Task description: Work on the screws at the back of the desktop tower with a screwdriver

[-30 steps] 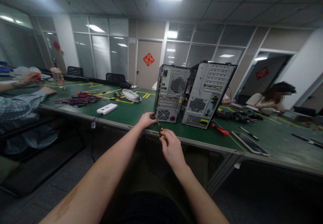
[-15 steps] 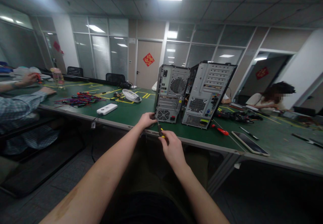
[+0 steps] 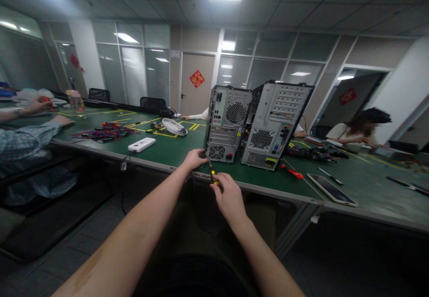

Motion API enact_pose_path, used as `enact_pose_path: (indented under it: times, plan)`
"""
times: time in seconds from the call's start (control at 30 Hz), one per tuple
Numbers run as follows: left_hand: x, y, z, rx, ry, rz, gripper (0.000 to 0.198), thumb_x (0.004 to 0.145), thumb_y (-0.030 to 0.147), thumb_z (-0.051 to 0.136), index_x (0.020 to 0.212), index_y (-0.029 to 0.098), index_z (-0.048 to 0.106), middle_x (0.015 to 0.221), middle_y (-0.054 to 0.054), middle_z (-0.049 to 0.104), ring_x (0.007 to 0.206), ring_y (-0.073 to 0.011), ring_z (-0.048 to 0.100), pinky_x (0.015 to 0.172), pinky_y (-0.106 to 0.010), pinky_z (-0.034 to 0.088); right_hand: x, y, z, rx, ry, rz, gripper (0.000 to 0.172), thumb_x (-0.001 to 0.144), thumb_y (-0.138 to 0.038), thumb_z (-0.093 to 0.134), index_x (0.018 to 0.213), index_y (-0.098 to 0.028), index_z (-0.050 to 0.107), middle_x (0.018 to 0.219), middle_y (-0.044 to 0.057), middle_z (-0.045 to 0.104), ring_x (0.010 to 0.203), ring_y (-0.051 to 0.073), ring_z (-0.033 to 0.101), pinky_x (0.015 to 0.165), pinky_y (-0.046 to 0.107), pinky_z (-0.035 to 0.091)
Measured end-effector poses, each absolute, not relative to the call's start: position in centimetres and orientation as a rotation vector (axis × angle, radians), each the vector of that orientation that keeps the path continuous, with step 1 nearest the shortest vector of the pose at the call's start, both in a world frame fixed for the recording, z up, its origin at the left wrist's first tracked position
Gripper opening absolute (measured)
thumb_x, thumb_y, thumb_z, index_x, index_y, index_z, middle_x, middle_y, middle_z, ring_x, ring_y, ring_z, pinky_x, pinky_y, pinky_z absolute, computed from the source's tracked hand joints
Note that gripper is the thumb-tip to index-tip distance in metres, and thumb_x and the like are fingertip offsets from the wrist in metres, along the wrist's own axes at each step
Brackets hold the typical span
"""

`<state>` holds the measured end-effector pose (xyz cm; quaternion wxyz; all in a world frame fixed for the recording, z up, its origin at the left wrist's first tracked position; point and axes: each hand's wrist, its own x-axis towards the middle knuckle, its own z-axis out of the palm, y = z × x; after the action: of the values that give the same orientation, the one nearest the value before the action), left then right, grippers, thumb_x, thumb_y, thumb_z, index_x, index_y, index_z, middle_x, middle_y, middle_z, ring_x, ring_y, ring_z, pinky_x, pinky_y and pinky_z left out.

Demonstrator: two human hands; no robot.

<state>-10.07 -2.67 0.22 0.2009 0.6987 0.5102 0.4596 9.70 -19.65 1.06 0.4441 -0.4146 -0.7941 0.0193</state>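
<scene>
Head view: right hand (image 3: 229, 197) still grips screwdriver (image 3: 212, 174); left hand (image 3: 195, 158) stays cupped against case (image 3: 226, 125).

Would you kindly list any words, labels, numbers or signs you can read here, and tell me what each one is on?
None can be read.
Red diamond sign on the door: one gold character, too blurred.
Second red diamond sign at right: blurred.
Left computer case and right computer case: rear port markings too small.
White box: no visible print.
</scene>
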Motion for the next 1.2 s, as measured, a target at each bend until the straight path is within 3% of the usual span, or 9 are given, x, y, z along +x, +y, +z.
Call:
enact_pose_path:
  times: [0.1,0.47,0.67,0.93,1.2]
  plan:
    - [-10.04,-2.78,0.31,1.954,1.434,1.286,0.044,0.074,0.021,0.080,0.118,0.019,0.075,0.118,-0.006,0.077,0.109,-0.0219,0.073,0.096,-0.027,0.056,9.53,-19.61,0.88,-1.020,-1.952,0.098,0.019,0.091,-0.014,0.064,0.109,-0.019,0.070,0.108,0.009,0.069,0.100,0.025,0.067,0.095,0.039,0.054]
    - [-10.26,-2.00,-0.26,1.957,1.412,1.295,0.047,0.073,0.022,0.081,0.119,0.018,0.074,0.118,-0.007,0.077,0.109,-0.0228,0.073,0.096,-0.028,0.056,9.64,-19.61,0.97,-1.011,-1.948,0.089,0.031,0.091,-0.009,0.056,0.117,-0.018,0.070,0.123,0.012,0.067,0.113,0.025,0.066,0.104,0.040,0.052]
    - [-10.24,-2.10,-0.23,1.962,1.399,1.301,0.046,0.073,0.023,0.081,0.118,0.018,0.074,0.117,-0.007,0.077,0.107,-0.0224,0.074,0.095,-0.028,0.057,9.53,-19.56,0.77,-1.009,-1.923,0.097,0.022,0.091,-0.014,0.061,0.111,-0.016,0.070,0.108,0.012,0.071,0.101,0.026,0.068,0.096,0.041,0.056]
    - [-10.11,-2.44,0.18,1.944,1.467,1.272,0.052,0.070,0.022,0.083,0.121,0.018,0.073,0.118,-0.008,0.077,0.109,-0.0235,0.073,0.098,-0.031,0.056,9.74,-19.59,0.81,-1.046,-1.999,0.008,0.037,0.089,-0.004,0.050,0.113,-0.020,0.073,0.127,0.012,0.065,0.114,0.027,0.064,0.103,0.044,0.052]
    - [-10.19,-2.23,-0.05,1.941,1.438,1.289,0.049,0.071,0.022,0.082,0.120,0.019,0.074,0.119,-0.007,0.076,0.110,-0.0229,0.073,0.097,-0.029,0.056,9.46,-20.02,1.25,-1.004,-1.952,0.121,0.028,0.090,-0.008,0.055,0.112,-0.018,0.068,0.117,0.011,0.066,0.109,0.024,0.065,0.101,0.039,0.053]
